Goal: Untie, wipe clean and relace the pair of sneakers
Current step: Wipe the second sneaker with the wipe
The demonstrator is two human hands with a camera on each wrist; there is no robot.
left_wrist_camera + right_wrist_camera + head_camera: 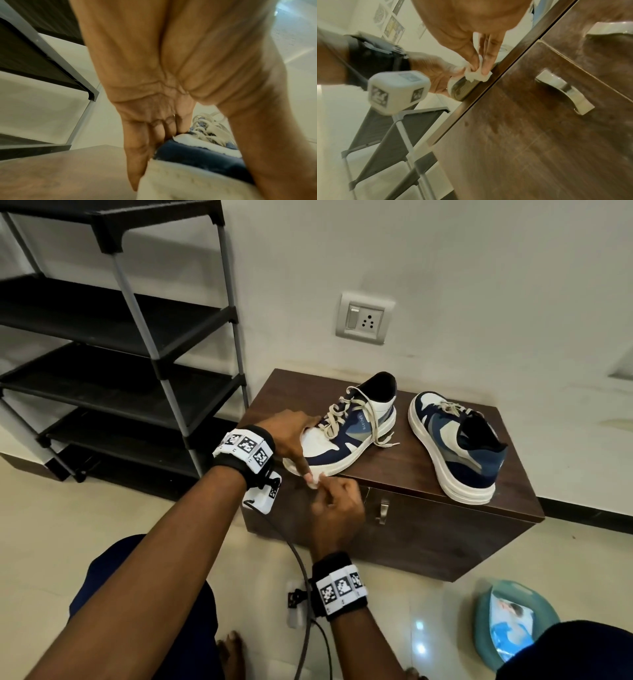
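Right hand (337,508): thumb and fingertips (485,70) pinched on a small crumpled white wipe (477,76), pressed against the white sole edge at the toe of the near sneaker (346,436). Left hand (291,429): laid over the toe cap, thumb down the near side and the other fingers (137,155) down the far side of the toe, curled round it and steadying it; nothing else held. Near sneaker upright on top of the dark wood cabinet (428,474), toe slightly past the front edge, so part of the tread visible from the right wrist view. Laces (346,412) on this sneaker loose, ends trailing onto the cabinet top, but threaded through the eyelets: untied, not pulled out. Second sneaker (455,446) just beside it on the same top, tipped onto its side, sole rim facing forward; its laces bunched at the tongue, too small to tell whether knotted or undone. Pack of wipes (510,625) in a blue tub on the floor at right, well apart from the cabinet. Black shoe rack (137,337) at left, against the wall. Judged stage: wiping of the first sneaker in hand, at the toe. Judged remaining: rest of this sneaker, all of the second, then relacing and tying both. Cleanliness of either upper not determinable here.
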